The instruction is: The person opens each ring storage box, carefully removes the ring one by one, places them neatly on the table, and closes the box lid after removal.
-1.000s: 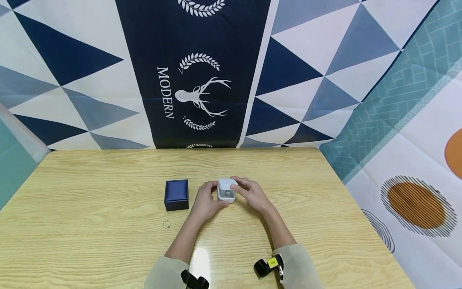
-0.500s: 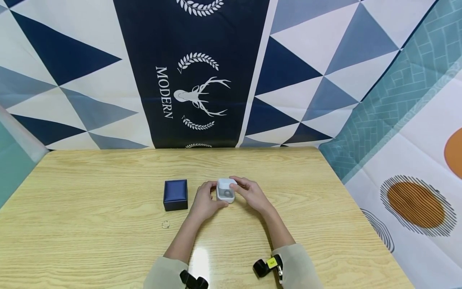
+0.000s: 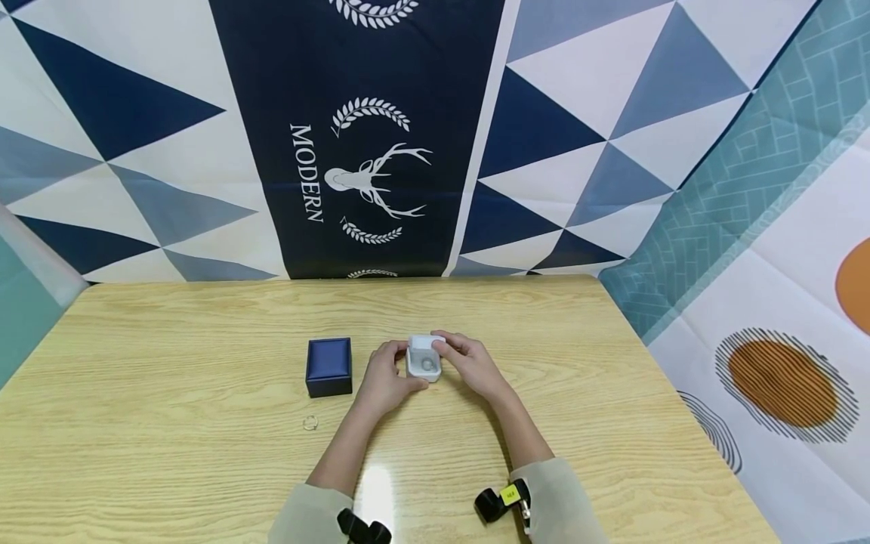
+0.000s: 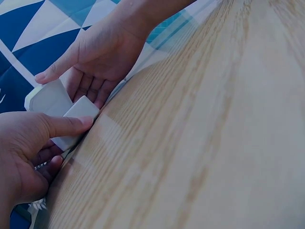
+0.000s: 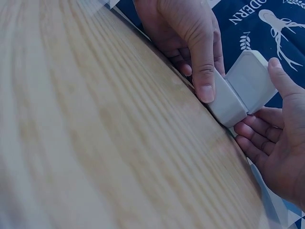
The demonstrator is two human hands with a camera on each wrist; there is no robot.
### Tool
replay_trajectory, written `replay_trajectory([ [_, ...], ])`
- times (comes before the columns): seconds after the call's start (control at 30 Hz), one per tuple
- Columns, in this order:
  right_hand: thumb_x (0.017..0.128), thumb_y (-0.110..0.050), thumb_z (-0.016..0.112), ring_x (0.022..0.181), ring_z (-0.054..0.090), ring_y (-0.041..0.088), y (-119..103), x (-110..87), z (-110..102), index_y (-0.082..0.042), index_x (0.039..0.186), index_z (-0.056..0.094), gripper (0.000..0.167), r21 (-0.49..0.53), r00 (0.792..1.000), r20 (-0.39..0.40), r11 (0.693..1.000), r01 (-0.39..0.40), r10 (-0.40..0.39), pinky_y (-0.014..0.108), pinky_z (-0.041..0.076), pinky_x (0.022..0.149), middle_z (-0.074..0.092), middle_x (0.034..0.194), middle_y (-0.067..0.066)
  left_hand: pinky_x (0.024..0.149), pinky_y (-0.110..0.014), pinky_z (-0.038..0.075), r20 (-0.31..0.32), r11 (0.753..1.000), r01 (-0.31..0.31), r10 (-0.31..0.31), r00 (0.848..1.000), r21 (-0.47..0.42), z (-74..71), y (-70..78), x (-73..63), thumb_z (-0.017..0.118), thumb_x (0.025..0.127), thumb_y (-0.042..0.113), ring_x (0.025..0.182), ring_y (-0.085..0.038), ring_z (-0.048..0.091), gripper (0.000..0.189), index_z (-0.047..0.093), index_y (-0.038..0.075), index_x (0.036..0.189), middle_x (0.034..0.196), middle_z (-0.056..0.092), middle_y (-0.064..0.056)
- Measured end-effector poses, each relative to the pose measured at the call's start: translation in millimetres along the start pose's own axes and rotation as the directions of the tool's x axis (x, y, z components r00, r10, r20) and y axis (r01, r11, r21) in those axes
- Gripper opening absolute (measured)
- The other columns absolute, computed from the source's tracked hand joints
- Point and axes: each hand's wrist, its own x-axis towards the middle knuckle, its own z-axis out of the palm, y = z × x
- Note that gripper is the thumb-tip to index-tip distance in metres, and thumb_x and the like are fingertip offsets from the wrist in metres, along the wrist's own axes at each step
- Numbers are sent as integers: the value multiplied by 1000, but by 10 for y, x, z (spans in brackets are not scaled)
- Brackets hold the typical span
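Note:
A small white ring box [image 3: 423, 359] stands on the table between both hands, its lid tilted up. Inside it shows a small silvery round thing [image 3: 427, 363], probably a ring, too small to make out well. My left hand [image 3: 387, 384] grips the base from the left, with the thumb on the near side, as the left wrist view also shows. With its thumb at the lid's edge and fingers behind, my right hand [image 3: 476, 369] holds the lid [image 5: 251, 80]. The box's interior is hidden in the left wrist view.
A dark blue box [image 3: 329, 367] with its lid down sits left of the left hand. Nearer the person, a thin silvery ring [image 3: 310, 423] lies on the wooden table [image 3: 177, 408]. Patterned cloth [image 3: 367, 181] hangs behind the table's far edge.
The white ring box's lid has tilted further back under the right hand, showing more of the inside. The left hand keeps its grip on the base.

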Motion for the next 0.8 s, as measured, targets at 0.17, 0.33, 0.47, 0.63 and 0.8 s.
replay_trajectory([
  [0.17, 97, -27, 51, 119, 52, 27, -8, -3, 13, 0, 130, 54, 43, 31, 1000, -20, 999, -21, 22, 43, 39, 105, 61, 121, 17, 88, -39, 48, -4, 1000, 2, -1, 1000, 12, 1, 6, -4, 84, 66, 13, 112, -28, 50, 65, 54, 0, 122, 120, 57, -14],
  [0.33, 98, -25, 50, 122, 52, 29, -16, -5, 30, 2, 129, 54, 42, 66, 999, -26, 997, -26, 28, 43, 38, 106, 59, 125, 19, 83, -37, 47, -13, 999, -20, 21, 1000, 32, -1, 11, -11, 85, 65, 12, 106, -27, 51, 64, 55, -1, 120, 117, 58, -14],
  [0.47, 98, -24, 50, 121, 52, 29, 2, 13, 43, 2, 129, 53, 41, 70, 999, -33, 997, -27, 29, 41, 40, 105, 58, 126, 20, 83, -37, 47, -16, 999, -23, 24, 1000, 31, -6, 15, -15, 85, 64, 12, 107, -27, 51, 64, 56, -1, 119, 116, 58, -15],
  [0.63, 97, -26, 50, 121, 53, 29, 132, 79, 56, 2, 130, 53, 42, 80, 998, -53, 996, -28, 32, 42, 40, 104, 59, 126, 19, 84, -39, 48, -14, 999, -19, 19, 1000, 29, -9, 16, -17, 85, 65, 12, 108, -28, 51, 64, 55, -1, 119, 117, 58, -15],
  [0.8, 94, -33, 56, 112, 59, 25, 275, 159, 65, -2, 129, 55, 47, 70, 994, -107, 997, -16, 24, 40, 43, 100, 64, 119, 16, 88, -41, 46, -11, 1000, 4, -3, 1000, 29, 1, 12, -4, 85, 65, 13, 110, -29, 51, 64, 55, -1, 120, 118, 57, -15],
])
